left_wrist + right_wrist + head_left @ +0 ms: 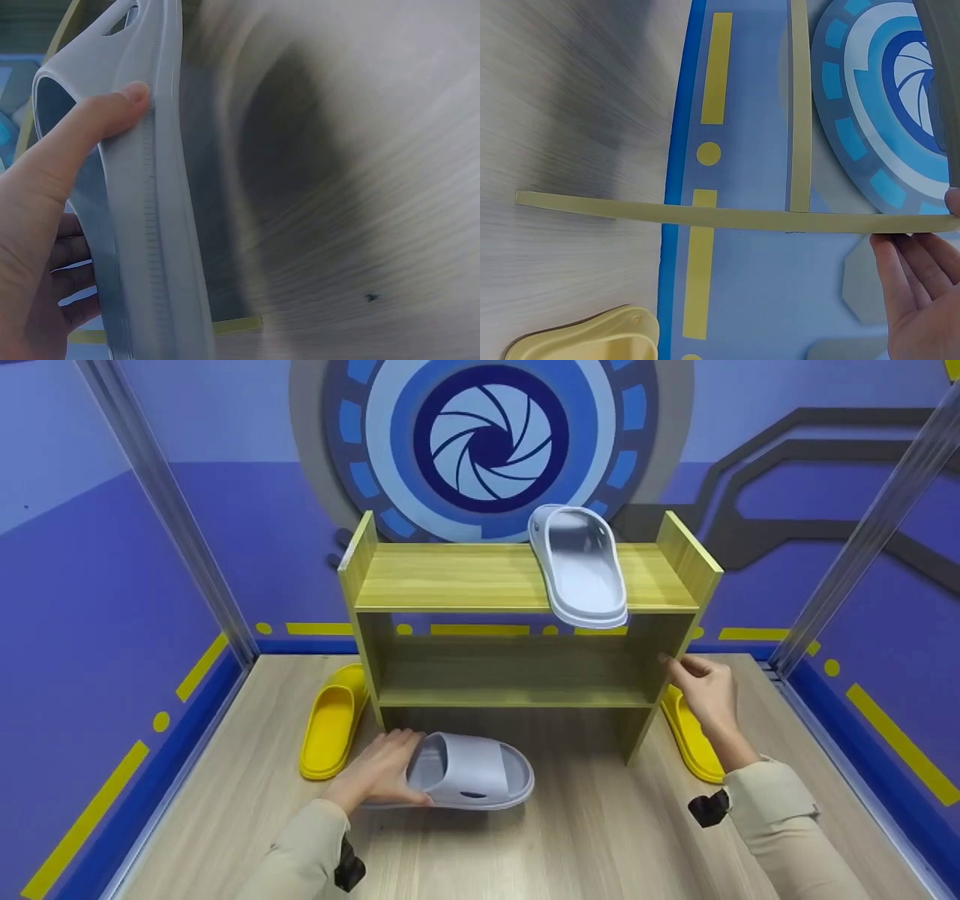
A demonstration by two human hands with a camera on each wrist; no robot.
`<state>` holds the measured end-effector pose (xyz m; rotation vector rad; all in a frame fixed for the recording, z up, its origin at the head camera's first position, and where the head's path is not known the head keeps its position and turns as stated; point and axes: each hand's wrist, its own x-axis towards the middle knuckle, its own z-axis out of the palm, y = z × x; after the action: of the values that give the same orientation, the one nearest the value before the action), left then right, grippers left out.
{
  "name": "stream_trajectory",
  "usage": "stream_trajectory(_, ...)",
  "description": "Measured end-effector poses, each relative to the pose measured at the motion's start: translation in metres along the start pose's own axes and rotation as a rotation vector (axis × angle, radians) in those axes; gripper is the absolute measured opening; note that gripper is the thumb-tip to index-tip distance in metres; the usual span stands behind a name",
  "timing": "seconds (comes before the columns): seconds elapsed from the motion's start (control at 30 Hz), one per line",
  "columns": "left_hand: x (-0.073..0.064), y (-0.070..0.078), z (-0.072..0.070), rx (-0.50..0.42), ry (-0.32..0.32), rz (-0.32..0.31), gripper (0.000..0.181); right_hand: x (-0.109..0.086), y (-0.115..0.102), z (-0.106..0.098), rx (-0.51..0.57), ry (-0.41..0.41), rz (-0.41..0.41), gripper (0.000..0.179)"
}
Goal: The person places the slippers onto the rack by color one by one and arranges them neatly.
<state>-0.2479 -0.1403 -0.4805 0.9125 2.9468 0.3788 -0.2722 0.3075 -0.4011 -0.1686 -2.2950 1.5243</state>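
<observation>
My left hand (382,769) grips a light grey slide slipper (478,769) by its heel end, thumb along the side of the sole in the left wrist view. The slipper is in front of the lower opening of a small wooden shelf (450,577), its toe facing right. In the right wrist view, my right hand (922,281) pinches the edge of the shelf's side panel (727,218) between thumb and fingers. The matching grey slipper (589,574) lies on the top board, toe end toward the wall and heel jutting over the front edge.
One yellow slipper (330,727) lies on the wood-grain tabletop (570,840) left of the shelf. Another yellow slipper (694,739) lies to the right, partly behind my right hand. Blue printed walls (247,525) and metal corner posts (169,510) enclose the table.
</observation>
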Motion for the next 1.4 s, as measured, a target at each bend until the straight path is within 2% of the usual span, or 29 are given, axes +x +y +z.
stream_trajectory(0.6, 0.006, 0.016, -0.032, 0.060, 0.071, 0.087, 0.097, 0.001, 0.001, -0.001, -0.055, -0.002, 0.021, 0.052)
stream_trajectory(0.97, 0.006, 0.028, -0.052, 0.048, 0.054, 0.066, 0.094, 0.002, 0.001, -0.001, -0.042, 0.001, 0.005, 0.051)
stream_trajectory(1.27, 0.010, 0.036, -0.069, 0.092, 0.121, 0.148, 0.091, 0.002, 0.003, -0.001, -0.047, 0.017, 0.000, 0.049)
stream_trajectory(1.4, 0.011, 0.041, -0.077, 0.097, 0.127, 0.151, 0.090, 0.002, 0.003, -0.001, -0.053, 0.010, -0.004, 0.050)
